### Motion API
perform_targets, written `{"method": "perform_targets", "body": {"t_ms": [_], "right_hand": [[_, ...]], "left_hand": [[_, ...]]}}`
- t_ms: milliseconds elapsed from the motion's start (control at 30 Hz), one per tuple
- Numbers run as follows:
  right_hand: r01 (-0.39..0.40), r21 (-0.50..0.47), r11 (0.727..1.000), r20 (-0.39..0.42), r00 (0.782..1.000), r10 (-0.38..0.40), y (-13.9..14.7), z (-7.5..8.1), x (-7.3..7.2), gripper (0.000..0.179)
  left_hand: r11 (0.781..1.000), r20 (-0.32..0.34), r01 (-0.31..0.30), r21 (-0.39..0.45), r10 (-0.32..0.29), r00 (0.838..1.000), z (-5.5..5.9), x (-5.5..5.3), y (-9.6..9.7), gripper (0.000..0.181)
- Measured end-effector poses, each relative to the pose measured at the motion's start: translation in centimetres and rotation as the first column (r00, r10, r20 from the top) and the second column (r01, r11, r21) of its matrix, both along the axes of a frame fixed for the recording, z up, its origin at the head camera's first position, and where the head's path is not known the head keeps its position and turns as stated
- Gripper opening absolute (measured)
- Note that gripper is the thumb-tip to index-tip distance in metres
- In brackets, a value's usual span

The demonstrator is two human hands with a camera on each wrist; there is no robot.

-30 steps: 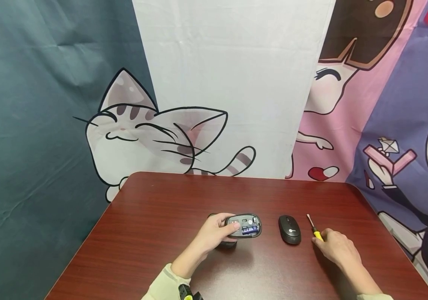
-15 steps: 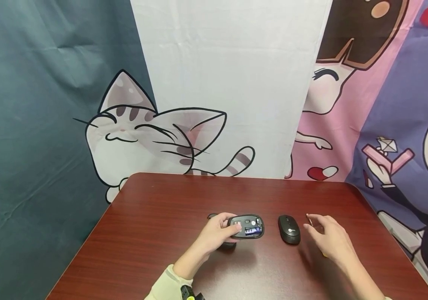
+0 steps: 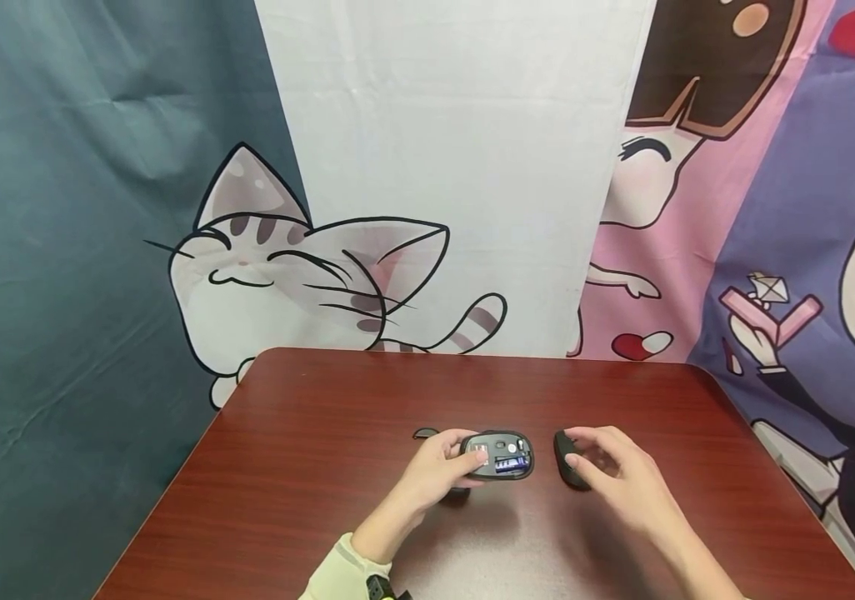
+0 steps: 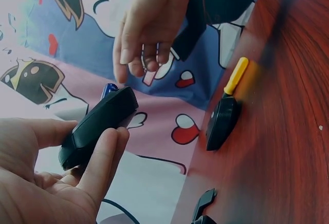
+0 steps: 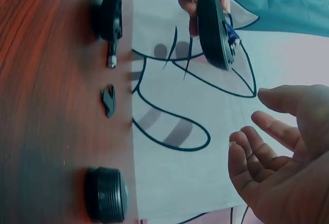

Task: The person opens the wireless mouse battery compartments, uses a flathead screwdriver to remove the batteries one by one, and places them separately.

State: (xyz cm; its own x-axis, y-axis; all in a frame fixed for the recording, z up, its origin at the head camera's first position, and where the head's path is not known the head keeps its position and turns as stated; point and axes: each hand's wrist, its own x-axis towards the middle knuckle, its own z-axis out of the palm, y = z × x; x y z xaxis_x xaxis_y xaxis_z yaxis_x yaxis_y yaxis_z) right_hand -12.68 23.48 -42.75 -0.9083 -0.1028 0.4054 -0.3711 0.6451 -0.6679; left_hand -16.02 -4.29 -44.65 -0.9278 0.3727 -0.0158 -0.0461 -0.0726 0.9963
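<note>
My left hand [image 3: 431, 467] holds a black computer mouse [image 3: 498, 454] with its underside turned up, thumb on the underside and fingers beneath. A blue battery [image 3: 512, 464] sits in its uncovered compartment. My right hand [image 3: 630, 479] is raised with fingers apart and slightly bent, and holds nothing. In the head view it overlaps a second black mouse [image 3: 567, 462] on the table; the right wrist view shows the hand apart from it. A yellow-handled screwdriver [image 4: 236, 77] lies beyond that mouse in the left wrist view, hidden by my right hand in the head view.
Beneath my left hand, mostly hidden, another black mouse-like object [image 5: 110, 16] rests on the red-brown table [image 3: 307, 417]. Near it lie a small metal-tipped piece [image 5: 112, 59] and a small black cover [image 5: 109, 100]. A printed cloth [image 3: 472, 125] hangs behind the table.
My right hand has left the screwdriver, risen and moved left over the second mouse. My left hand has shifted slightly right, still holding its mouse.
</note>
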Motion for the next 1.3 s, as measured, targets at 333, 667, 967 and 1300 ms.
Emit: {"method": "perform_targets", "body": {"t_ms": [333, 667, 967, 1300], "right_hand": [[-0.126, -0.039, 0.991, -0.084, 0.989, 0.123, -1.7, -0.5, 0.0, 0.034], [-0.168, -0.028, 0.985, -0.093, 0.982, 0.165, -2.7, -0.8, -0.1, 0.034], [-0.149, 0.004, 0.989, -0.089, 0.985, 0.149, -2.9, -1.6, -0.3, 0.036], [-0.149, 0.018, 0.989, -0.114, 0.982, 0.15, -3.0, -2.2, -0.6, 0.041]], "left_hand": [[1.0, 0.005, -0.002, 0.004, 0.002, 1.0, 0.1, 0.1, 0.2, 0.042], [1.0, 0.019, -0.001, 0.011, 0.001, 1.0, -0.1, 0.2, 0.6, 0.042], [1.0, 0.036, 0.013, 0.0, -0.013, 0.999, -0.2, 0.1, 0.7, 0.044], [1.0, 0.048, 0.02, -0.003, -0.02, 0.999, -0.3, 0.1, 0.8, 0.043]]}}
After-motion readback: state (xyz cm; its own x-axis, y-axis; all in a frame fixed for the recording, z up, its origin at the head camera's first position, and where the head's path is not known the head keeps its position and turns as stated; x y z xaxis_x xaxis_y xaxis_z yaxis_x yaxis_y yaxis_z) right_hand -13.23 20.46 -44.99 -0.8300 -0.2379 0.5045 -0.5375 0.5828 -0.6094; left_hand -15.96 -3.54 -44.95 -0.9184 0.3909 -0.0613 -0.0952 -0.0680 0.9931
